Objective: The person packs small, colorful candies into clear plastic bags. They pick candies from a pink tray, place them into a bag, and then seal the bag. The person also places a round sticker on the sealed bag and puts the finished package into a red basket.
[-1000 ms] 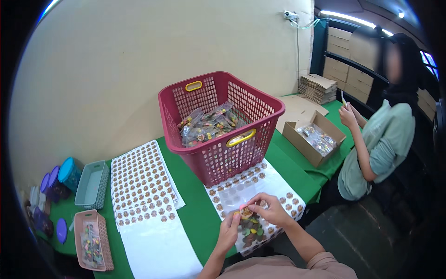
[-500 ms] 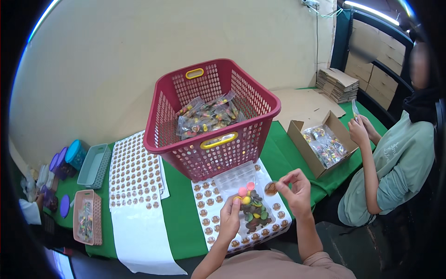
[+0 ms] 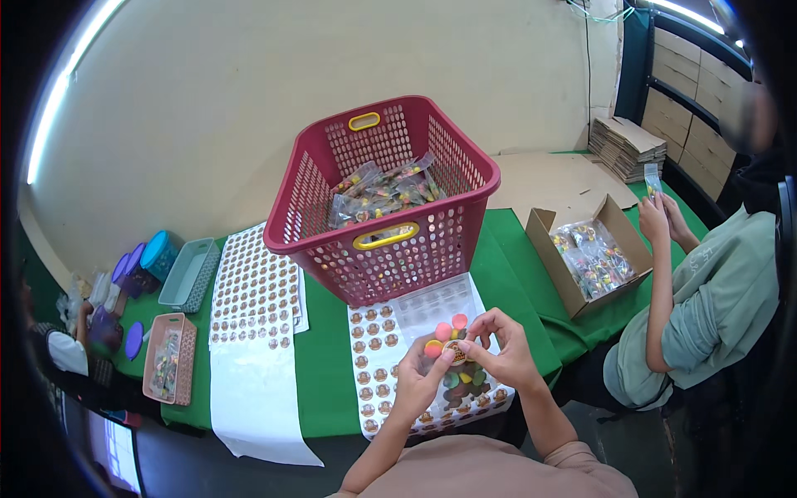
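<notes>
While the earlier head view had the right hand lifted off to the side with a sticker, both hands now meet over the packet. Head view: left hand cups a clear packet of coloured round sweets from below, fingers curled around it. Right hand pinches a round brown sticker against the packet's top, thumb and forefinger closed on it. Packet sits just above the near sticker sheet, in front of the red basket; its long axis I cannot tell, hands cover most of it.

Sheet: white backing, rows of round brown labels, upper right part already stripped. A second, fuller sheet lies to the left on the green table. Basket holds more clear packets; yellow handles. Open cardboard box at right holds packets too, beside another person. Small pink tray and teal tray at far left.
</notes>
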